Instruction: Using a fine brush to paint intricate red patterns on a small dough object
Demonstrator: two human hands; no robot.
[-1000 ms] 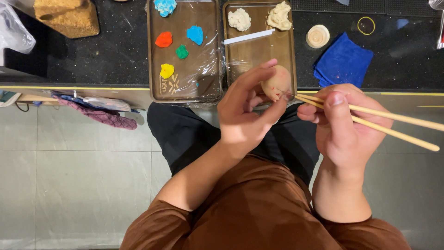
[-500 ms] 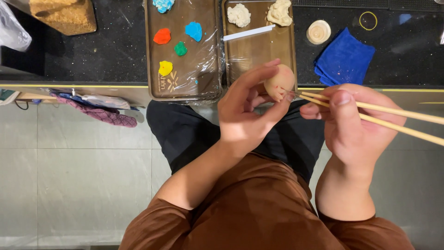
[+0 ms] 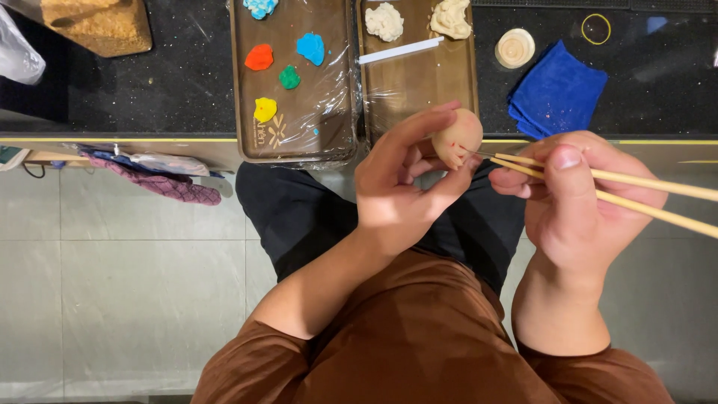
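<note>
Left hand (image 3: 404, 187): fingers clamped round a tan dough ball (image 3: 458, 138), held up above the lap, just off the desk (image 3: 179, 90) edge. Right hand (image 3: 583, 198): fingers pinched on a pair of chopsticks (image 3: 643, 196), tips touching the ball's right side. Beyond: two film-wrapped trays (image 3: 299, 142) carrying coloured and white dough lumps, blue cloth (image 3: 557, 93) at right.

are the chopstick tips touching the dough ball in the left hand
Touching. The head view shows the chopsticks, held in the right hand, with their thin tips meeting the side of the tan dough ball that the left hand pinches; no gap shows.
</note>
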